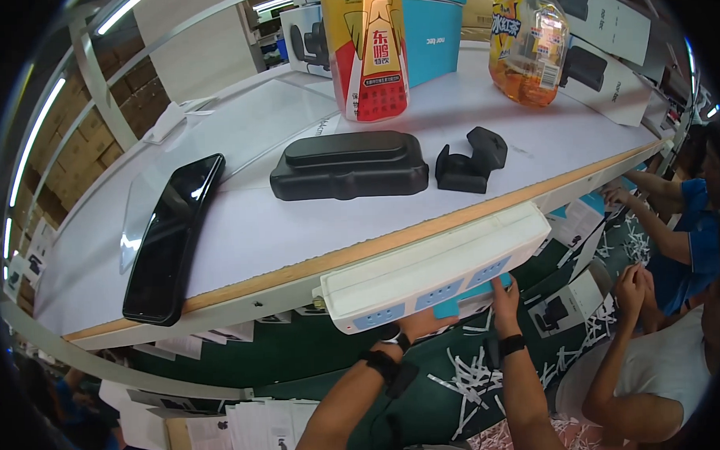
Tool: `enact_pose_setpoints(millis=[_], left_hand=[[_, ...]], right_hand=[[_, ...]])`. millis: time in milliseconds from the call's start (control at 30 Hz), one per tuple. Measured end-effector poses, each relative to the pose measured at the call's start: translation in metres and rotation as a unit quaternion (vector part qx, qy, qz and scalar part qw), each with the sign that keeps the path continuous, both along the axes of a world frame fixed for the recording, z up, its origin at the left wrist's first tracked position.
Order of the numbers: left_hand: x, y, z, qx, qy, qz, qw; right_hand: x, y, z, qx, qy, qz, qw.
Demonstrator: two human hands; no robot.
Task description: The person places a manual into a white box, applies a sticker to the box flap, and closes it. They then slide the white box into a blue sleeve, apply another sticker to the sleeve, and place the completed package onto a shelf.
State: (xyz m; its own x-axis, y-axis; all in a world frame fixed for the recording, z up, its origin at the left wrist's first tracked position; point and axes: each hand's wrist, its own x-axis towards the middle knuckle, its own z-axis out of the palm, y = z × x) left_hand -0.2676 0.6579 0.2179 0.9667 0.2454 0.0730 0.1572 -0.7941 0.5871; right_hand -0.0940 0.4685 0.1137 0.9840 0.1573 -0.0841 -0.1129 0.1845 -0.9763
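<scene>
Below the table edge, my two hands hold a flat teal-and-white piece [450, 307], perhaps a box; its upper part is hidden by a white power strip [429, 262]. My right hand [504, 303] grips its right end, thumb on the teal face. At its left end is my left hand [421, 326], closed on it, fingers partly covered by the strip. Dark bands circle both wrists. On the white table [242, 249] above lie a black phone [174, 241], a long black case [350, 166] and a small black bracket-like part [470, 162].
A red-and-yellow drink bottle [370, 58] and a half-drunk tea bottle [530, 48] stand behind the black parts. Teal box [431, 36] and white cartons [609, 77] sit farther back. Paper strips [468, 380] litter the floor. Other people [651, 373] sit at right; printed sheets [260, 427] lie lower left.
</scene>
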Motion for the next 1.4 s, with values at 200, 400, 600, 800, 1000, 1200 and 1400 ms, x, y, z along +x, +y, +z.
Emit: enact_pose_setpoints(millis=[200,400,600,800,1000,1200,1400], left_hand=[[0.14,-0.069,-0.086,-0.085,-0.015,-0.031,0.996],[0.172,-0.08,-0.037,0.133,-0.007,0.057,0.989],[0.147,-0.071,-0.018,0.17,-0.173,0.024,0.97],[0.045,0.092,-0.106,0.192,-0.162,0.11,0.962],[-0.052,0.137,-0.03,0.266,0.034,0.091,0.959],[-0.247,0.004,0.102,0.273,-0.069,-0.03,0.959],[-0.357,-0.049,0.066,0.16,-0.165,0.239,0.944]], right_hand=[[0.141,-0.077,-0.07,-0.165,-0.047,-0.12,0.978],[0.147,-0.077,-0.078,-0.152,0.022,-0.143,0.978],[-0.032,-0.11,-0.128,-0.108,-0.041,-0.129,0.985],[-0.223,-0.17,-0.121,-0.139,0.058,0.134,0.979],[-0.234,-0.129,-0.082,-0.133,0.064,0.228,0.962],[-0.238,-0.057,0.049,-0.088,-0.177,0.19,0.962],[-0.278,-0.066,0.045,-0.151,-0.138,0.279,0.938]])
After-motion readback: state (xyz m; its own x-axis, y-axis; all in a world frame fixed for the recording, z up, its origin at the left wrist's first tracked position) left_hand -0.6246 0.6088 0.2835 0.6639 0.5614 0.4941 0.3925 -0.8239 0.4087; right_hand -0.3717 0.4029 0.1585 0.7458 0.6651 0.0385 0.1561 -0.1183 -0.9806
